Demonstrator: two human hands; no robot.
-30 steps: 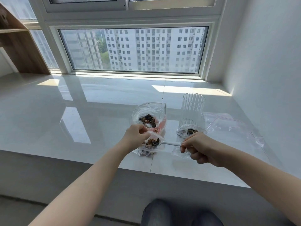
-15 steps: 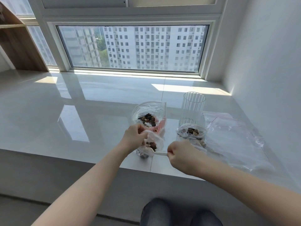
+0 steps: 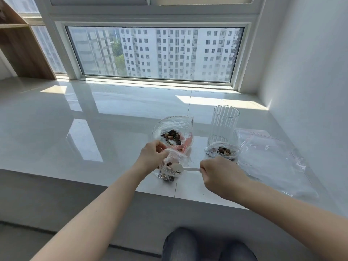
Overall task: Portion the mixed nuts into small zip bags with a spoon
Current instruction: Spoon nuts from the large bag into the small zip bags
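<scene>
My left hand [image 3: 153, 154] pinches the mouth of a small zip bag [image 3: 172, 167] that stands near the sill's front edge with some nuts at its bottom. My right hand [image 3: 219, 173] grips the handle of a white plastic spoon [image 3: 179, 168]; the spoon's bowl is turned over at the bag's mouth. Behind it stands a larger clear bag of mixed nuts [image 3: 172, 132], open at the top. To the right lies another small bag with nuts [image 3: 222, 150], just beyond my right hand.
A ribbed clear glass [image 3: 224, 122] stands behind the right small bag. Several empty zip bags [image 3: 271, 161] lie flat at the right, near the white wall. The glossy white sill [image 3: 75, 129] stretches left; its front edge runs under my forearms. My knees [image 3: 207, 245] show below.
My right hand drew closer to me and turned the spoon over at the small bag's mouth; the nuts that were on the spoon are now in the bag. My left hand kept its hold.
</scene>
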